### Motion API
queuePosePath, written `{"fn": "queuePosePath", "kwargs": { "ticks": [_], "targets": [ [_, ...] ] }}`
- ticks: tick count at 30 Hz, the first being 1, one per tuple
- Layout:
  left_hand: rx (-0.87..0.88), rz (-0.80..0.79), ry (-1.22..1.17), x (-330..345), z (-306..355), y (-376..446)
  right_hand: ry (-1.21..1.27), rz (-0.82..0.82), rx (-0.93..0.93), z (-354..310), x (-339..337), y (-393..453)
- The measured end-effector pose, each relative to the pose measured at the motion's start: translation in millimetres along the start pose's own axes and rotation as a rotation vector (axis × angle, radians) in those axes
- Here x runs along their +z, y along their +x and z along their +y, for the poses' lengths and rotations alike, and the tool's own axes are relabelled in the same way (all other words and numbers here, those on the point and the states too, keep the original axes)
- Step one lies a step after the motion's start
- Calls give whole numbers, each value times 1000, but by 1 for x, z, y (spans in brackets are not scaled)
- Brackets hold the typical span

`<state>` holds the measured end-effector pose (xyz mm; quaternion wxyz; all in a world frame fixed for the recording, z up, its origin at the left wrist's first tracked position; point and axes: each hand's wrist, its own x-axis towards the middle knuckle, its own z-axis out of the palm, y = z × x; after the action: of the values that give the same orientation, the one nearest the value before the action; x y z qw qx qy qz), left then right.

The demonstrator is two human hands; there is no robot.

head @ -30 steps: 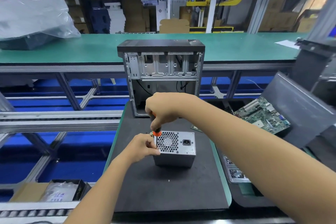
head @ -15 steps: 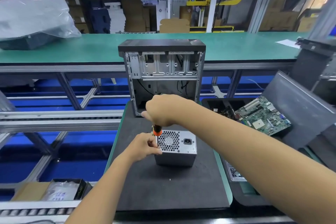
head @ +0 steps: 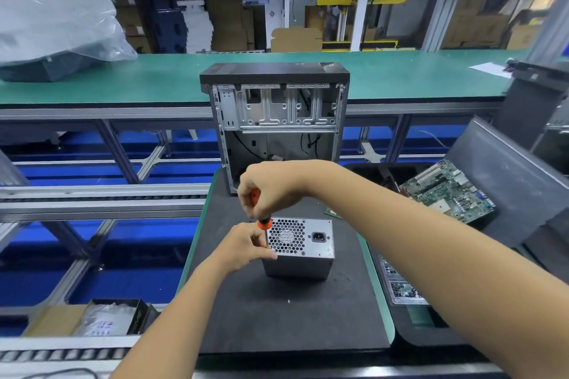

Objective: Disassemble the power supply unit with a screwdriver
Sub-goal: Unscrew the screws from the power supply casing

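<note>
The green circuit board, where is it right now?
In the head view the green circuit board lies on the right, leaning in a dark bin, right of the power supply unit and the open computer case.

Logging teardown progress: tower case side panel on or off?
Off: the computer case shows its bare drive cage and loose cables inside.

Two bare forearms, no sleeves, gloves or, seemingly, wrist jewellery on either.

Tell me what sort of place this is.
Likely an electronics teardown line in a factory: long green workbenches, roller conveyor rails, a stripped computer case, a loose motherboard, stacked cardboard boxes behind.
</note>
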<state>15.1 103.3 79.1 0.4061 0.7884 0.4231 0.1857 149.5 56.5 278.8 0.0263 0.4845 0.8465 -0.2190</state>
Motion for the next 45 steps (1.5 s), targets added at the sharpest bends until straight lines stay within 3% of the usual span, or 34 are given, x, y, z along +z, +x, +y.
{"fn": "queuePosePath", "kwargs": {
  "ticks": [3,7,13,18,21,26,35,40,45],
  "targets": [
    [10,-4,-18,0,0,1,-11,111,108,1,4,1],
    [24,-9,-8,0,0,3,-395,253,263,-1,10,4],
    [0,7,24,1,-5,6,-299,116,52,0,3,4],
    [9,27,41,4,-6,7,-172,58,6,9,-2,0],
    [24,19,21,5,-6,7,-138,93,58,11,0,1],
    [17,14,10,5,-4,8,-458,285,252,11,10,6],
    [17,15,50,6,-7,7,-42,115,13,12,0,0],
    [29,40,18,7,-5,5,-234,186,202,10,5,4],
    [50,59,9,9,-6,5,-188,109,191,11,3,5]
  ]
}}
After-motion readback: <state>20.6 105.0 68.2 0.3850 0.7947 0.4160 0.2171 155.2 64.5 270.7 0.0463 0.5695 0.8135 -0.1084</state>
